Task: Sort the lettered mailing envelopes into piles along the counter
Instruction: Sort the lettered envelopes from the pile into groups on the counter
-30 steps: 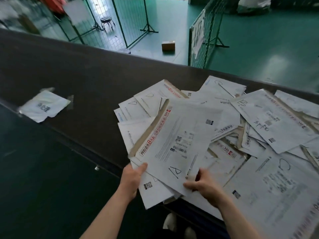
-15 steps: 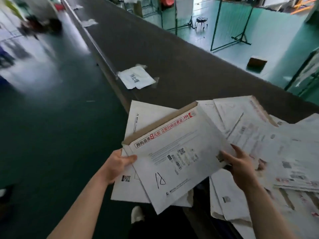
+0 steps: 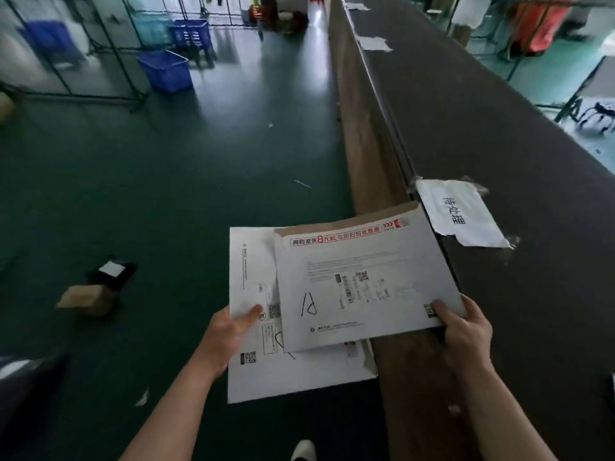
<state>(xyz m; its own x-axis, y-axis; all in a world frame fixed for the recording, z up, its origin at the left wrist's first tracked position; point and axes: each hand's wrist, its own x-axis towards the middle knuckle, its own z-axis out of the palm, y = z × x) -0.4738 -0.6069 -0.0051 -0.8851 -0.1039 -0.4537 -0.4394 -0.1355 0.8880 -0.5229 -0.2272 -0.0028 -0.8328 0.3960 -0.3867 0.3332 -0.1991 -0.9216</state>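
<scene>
Envelopes: two white mailing envelopes are held in the air beside the near edge of the table (image 3: 499, 134), over the dark green floor (image 3: 166, 194). The upper envelope (image 3: 362, 284) carries a red printed banner along its brown top flap, a barcode label near its middle, and a handwritten letter "A" at its lower left. It overlaps the lower envelope (image 3: 256, 371), which shows printed QR codes and part of a handwritten mark; that mark is largely covered and cannot be read.

Left hand (image 3: 229, 331): grips the left edge of the lower envelope, thumb lying on its upper face, the remaining fingers beneath and out of sight.

Right hand (image 3: 466, 331): pinches the lower right corner of the upper envelope, thumb on top beside a small QR code, other fingers curled underneath.

The upper envelope's right edge reaches over the brown side panel of the table; whether it touches the tabletop cannot be told.

On the table, just beyond the upper envelope's top right corner, a white paper label (image 3: 459, 211) with handwritten Chinese characters is taped flat at its corners. Further along the table lie more white sheets (image 3: 374, 43), too blurred to read.

On the floor to the left: a brown cardboard box (image 3: 86, 299) beside a dark box (image 3: 113, 271) with a white label. Blue plastic baskets (image 3: 166, 69) stand farther back. One white shoe toe (image 3: 303, 450) shows at the bottom edge.
</scene>
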